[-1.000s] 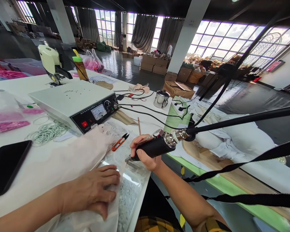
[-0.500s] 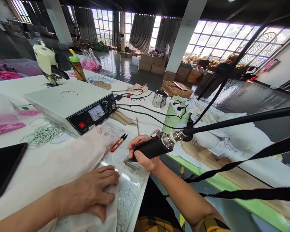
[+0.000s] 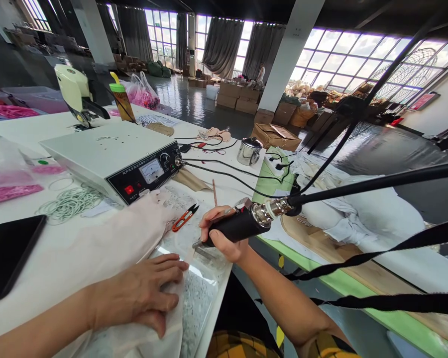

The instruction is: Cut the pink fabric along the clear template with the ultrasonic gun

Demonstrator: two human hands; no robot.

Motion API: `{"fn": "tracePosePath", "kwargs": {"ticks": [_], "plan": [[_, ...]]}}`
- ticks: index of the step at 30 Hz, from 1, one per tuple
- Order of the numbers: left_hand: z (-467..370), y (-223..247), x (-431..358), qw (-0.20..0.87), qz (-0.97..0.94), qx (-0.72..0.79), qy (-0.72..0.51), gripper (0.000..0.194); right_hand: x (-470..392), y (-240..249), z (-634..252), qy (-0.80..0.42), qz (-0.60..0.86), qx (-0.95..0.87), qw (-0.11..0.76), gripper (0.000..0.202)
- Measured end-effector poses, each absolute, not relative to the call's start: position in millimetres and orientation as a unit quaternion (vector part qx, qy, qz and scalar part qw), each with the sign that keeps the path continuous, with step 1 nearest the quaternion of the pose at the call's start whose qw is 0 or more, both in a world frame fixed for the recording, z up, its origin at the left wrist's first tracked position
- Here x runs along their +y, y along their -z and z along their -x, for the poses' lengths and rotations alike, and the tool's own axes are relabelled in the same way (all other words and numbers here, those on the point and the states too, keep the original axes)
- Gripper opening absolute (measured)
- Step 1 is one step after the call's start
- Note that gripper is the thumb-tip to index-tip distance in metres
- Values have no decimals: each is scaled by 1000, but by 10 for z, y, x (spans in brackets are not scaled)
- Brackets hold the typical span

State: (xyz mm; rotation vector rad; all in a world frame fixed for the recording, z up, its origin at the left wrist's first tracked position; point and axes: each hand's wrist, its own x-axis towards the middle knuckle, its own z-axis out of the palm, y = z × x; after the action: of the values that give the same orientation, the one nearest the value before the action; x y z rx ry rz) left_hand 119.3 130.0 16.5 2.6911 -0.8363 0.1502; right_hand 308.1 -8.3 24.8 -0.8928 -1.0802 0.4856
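Note:
My right hand [image 3: 224, 236] is wrapped round a black handheld ultrasonic cutter [image 3: 236, 226] with a cable running from its back end. Its metal tip points down at the edge of a pale sheer fabric [image 3: 123, 233]; whether the tip touches the cloth I cannot tell. My left hand [image 3: 145, 293] lies palm down on that fabric with fingers stretched out, just left of the tip. Under the cloth edge is a clear, scuffed sheet [image 3: 199, 291]. Orange thread snips [image 3: 185, 218] rest beyond the left hand, near a thin brown stick [image 3: 214, 193].
A control box [image 3: 112, 154] with a meter stands behind the fabric. Green elastic loops [image 3: 69, 203] and a black phone [image 3: 13, 253] lie left. A steel mug [image 3: 249, 151] is near the far edge. Black straps [image 3: 388, 251] and the cable cross the right side.
The whole view has shifted slightly. Both hands keep nearly the same pose, and the cutter stays at the fabric edge.

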Motion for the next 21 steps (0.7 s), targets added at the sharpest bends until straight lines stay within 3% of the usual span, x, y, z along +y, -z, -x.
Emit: {"fn": "tracePosePath", "kwargs": {"ticks": [16,21], "plan": [[-1116,-53,1329,177,-941,-286,-44,33,-80,-265,-3072,-231,419,-494,726,35],[-1089,41,1335,184,-939,-286,-51,32,-96,-293,-3066,-240,424,-489,723,30]]}}
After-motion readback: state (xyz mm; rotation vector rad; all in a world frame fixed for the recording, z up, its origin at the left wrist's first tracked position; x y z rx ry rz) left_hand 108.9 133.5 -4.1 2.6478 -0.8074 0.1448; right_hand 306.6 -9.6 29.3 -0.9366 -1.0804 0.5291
